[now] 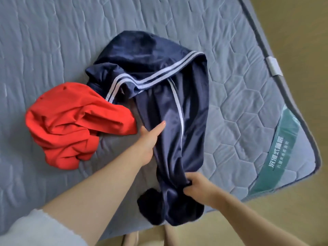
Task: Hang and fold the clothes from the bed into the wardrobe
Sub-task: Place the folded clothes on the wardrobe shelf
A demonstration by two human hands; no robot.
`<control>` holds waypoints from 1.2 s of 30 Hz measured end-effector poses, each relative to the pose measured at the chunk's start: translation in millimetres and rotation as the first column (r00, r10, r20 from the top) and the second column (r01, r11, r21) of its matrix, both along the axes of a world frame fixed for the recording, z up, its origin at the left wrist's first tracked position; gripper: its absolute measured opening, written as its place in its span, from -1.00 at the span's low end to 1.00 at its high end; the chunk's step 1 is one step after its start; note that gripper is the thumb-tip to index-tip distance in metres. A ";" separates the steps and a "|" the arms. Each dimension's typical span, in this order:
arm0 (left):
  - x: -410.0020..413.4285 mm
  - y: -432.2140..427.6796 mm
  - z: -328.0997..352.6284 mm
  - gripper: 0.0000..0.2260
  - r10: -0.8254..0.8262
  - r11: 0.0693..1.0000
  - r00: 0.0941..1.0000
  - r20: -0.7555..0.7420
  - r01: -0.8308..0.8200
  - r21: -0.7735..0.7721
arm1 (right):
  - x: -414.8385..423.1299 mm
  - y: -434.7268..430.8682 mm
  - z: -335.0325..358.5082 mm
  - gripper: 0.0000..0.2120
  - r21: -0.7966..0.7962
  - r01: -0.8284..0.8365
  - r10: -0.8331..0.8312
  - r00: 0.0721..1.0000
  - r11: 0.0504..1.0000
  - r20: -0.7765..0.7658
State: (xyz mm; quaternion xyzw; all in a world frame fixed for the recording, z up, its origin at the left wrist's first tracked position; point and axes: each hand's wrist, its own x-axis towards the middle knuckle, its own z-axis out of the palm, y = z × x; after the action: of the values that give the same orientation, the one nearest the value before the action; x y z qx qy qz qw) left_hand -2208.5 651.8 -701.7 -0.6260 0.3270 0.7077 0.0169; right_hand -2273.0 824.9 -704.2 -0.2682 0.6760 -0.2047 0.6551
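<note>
While my right grip [197,186] clenches the trousers [193,121] near the cuffs, probably to draw them straight on the bed [230,50], my left grip [150,139] steadies mid-leg. Its fingers hide under cloth, so I cannot tell its hold.

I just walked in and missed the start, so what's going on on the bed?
A person is handling navy trousers on the mattress. The right hand grips them near the cuffs. The left hand holds a leg's edge higher up, thumb on top. A red garment lies crumpled beside them, untouched. Neither is neatly folded yet.
</note>
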 end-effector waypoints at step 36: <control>9.5 21.2 38.3 -0.67 -0.645 0.602 0.764 0.022 0.526 -0.601 | -39.7 -87.0 41.3 -0.78 0.049 0.968 -0.967 0.240 0.244 0.085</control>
State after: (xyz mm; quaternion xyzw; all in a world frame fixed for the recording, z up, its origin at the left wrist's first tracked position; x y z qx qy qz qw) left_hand -2199.0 673.0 -663.3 -0.3841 0.7117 0.5876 0.0272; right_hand -2312.7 737.9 -662.9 0.2098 0.6637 -0.5816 0.4210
